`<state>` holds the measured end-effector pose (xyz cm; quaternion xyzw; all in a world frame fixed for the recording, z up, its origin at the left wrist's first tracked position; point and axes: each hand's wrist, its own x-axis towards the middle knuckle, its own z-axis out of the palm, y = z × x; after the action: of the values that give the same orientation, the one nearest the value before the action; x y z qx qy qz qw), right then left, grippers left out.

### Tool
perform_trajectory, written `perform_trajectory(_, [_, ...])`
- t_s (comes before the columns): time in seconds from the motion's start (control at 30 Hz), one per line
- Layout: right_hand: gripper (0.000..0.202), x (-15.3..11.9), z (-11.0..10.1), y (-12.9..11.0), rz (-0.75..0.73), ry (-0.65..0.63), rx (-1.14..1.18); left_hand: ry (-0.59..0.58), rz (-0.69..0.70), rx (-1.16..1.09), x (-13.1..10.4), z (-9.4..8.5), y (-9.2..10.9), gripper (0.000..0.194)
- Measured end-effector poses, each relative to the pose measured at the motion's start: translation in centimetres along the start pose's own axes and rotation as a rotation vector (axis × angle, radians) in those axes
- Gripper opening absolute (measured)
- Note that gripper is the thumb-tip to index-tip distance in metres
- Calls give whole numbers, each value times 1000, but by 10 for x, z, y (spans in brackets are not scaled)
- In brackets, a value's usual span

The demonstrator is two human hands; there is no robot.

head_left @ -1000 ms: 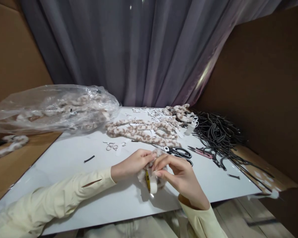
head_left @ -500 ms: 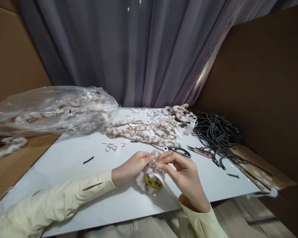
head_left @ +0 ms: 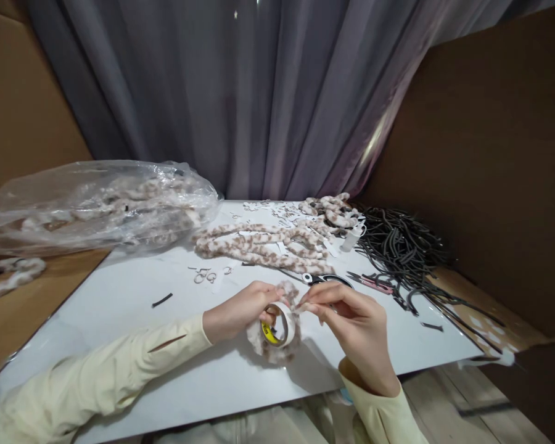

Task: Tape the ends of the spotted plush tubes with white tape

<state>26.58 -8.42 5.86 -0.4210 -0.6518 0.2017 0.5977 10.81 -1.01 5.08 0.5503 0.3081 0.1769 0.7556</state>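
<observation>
My left hand (head_left: pixel 248 310) is closed around a fluffy white cord with brown spots (head_left: pixel 277 356), bent into a loop. A roll of white tape (head_left: pixel 290 325) with a yellow inner core is also in its grip, its open side facing me. The fingers of my right hand (head_left: pixel 354 317) are pinched together beside the roll and the fluff. What lies between those fingertips is too small to make out. Just behind my right hand are black-handled scissors (head_left: pixel 309 279), partly covered by it. Pink-handled snips (head_left: pixel 374 283) lie to their right.
More spotted fluffy cords (head_left: pixel 259 246) lie mid-table. Metal rings (head_left: pixel 206 275) lie left of centre. A clear plastic bag (head_left: pixel 97 206) of fluffy pieces stands back left, a white bottle (head_left: pixel 350 239) back right. Black cords (head_left: pixel 398 246) are heaped on the right. Cardboard walls (head_left: pixel 490 154) flank the table.
The tape roll has turned, with its opening now tipped up and its yellow core showing at the left. My right fingertips have shifted slightly right, away from my left hand.
</observation>
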Motion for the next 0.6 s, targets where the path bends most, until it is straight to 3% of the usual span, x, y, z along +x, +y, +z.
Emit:
perform_trajectory(0.17, [18,-7,-8,-17,-95,84,-39,11,-25,-31,6,-9,-1,33])
perform_trajectory(0.4, [18,7,-13,-30,-182,-153,-237,94,170,567,6,-23,15,32])
perform_trajectory(0.6, [15,26,-12,-24,-220,-270,-312,130,205,837,-5,-26,28,27])
